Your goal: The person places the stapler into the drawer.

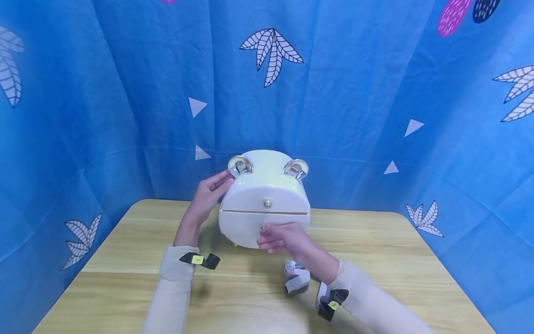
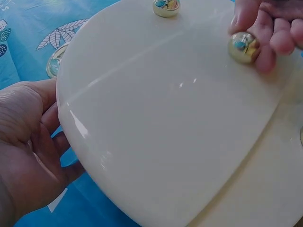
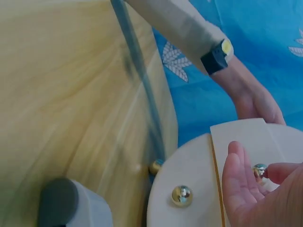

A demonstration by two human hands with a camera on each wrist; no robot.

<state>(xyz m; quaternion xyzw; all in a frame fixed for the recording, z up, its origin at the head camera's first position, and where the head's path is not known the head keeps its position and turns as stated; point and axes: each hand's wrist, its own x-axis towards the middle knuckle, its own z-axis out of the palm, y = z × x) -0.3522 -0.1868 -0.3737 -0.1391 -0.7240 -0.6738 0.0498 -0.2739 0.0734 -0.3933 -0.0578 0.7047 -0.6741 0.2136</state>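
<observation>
We steady the box [image 1: 264, 199], a white half-round case with two gold ears, on the table [image 1: 375, 260]. Our left hand [image 1: 208, 195] lies with relaxed, nearly straight fingers against the box's left side, just below the left ear [image 1: 239, 165]; the palm cups the curved wall and grips nothing. Our right hand [image 1: 283, 237] pinches the lower knob [image 2: 243, 47] between thumb and fingertips, the remaining fingers loosely curled beside it. The upper knob [image 1: 267, 203] stands free above, on the other side of the gold seam that crosses the front. In our judgement the step in hand is a pull on the lower drawer. It goes best with the pull kept straight out along the drawer's run, the left palm pressing back so the box neither slides nor tips on its small feet. A pinch seated behind the ball of the knob should resist slipping. A grey roll [image 1: 297, 277] lies near the right wrist.
</observation>
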